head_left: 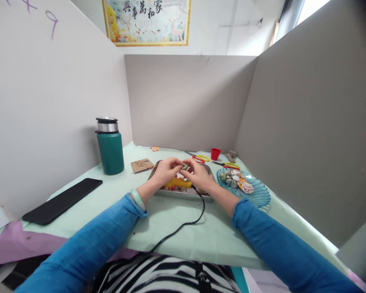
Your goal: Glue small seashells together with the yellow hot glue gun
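Above a metal tray (184,194), both my hands meet with bent fingers around a small greenish shell (185,167). My left hand (167,171), below a pale green bangle (138,199), pinches it from the left. On the other side my right hand (198,173) has its thumb and fingers closed on it; the fingers hide part of the shell. Beneath my hands a yellow tool (179,183) with a black cord (186,224) lies across the tray; its kind is not clear. Small colourful pieces, partly hidden, lie in the tray.
A blue glass plate (260,195) of shells (232,178) stands at right. Behind are two scissors-like tools (201,158) (230,165) and a red cup (215,154). At left are a green bottle (110,152), brown card (142,165) and black phone-like slab (64,200). Grey panels (186,101) enclose the table.
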Tool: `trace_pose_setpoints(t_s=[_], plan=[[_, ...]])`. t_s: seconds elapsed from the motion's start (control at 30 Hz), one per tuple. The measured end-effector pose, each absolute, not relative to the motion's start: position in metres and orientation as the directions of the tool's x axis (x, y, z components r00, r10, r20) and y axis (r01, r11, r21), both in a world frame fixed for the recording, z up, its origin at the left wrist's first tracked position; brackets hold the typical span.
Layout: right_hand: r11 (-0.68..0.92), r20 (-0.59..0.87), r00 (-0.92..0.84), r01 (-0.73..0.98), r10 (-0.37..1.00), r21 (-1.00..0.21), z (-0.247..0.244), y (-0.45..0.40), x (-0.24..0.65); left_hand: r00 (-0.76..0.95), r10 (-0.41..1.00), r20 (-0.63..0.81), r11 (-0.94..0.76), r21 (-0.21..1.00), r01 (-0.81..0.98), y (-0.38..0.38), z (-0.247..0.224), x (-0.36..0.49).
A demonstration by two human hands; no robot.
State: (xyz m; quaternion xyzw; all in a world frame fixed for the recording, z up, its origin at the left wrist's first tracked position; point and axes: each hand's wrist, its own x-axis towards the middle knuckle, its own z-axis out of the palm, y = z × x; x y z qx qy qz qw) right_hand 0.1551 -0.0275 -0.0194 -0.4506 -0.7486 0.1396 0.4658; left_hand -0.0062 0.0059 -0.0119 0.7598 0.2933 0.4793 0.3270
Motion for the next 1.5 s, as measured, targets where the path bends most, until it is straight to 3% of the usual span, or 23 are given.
trace_pose_setpoints(t_s=[0.43,0.93,1.5], plan=[[0.551,0.580,-0.156,0.575,0.800,-0.605,-0.0184,-0.0291,0.1527,0.370,0.673,0.641,-0.738,0.617,0.274,0.0008,-0.0104,-0.0068],[0.583,0.600,-0.196,0.586,0.776,-0.563,-0.0200,-0.0262,0.1544,0.361,0.693,0.624,-0.717,0.646,0.261,0.0046,-0.0127,-0.0052],[0.590,0.582,-0.209,0.534,0.786,-0.605,-0.0207,-0.0246,0.1556,0.380,0.737,0.559,-0.642,0.755,0.135,0.0068,-0.0135,-0.0047]])
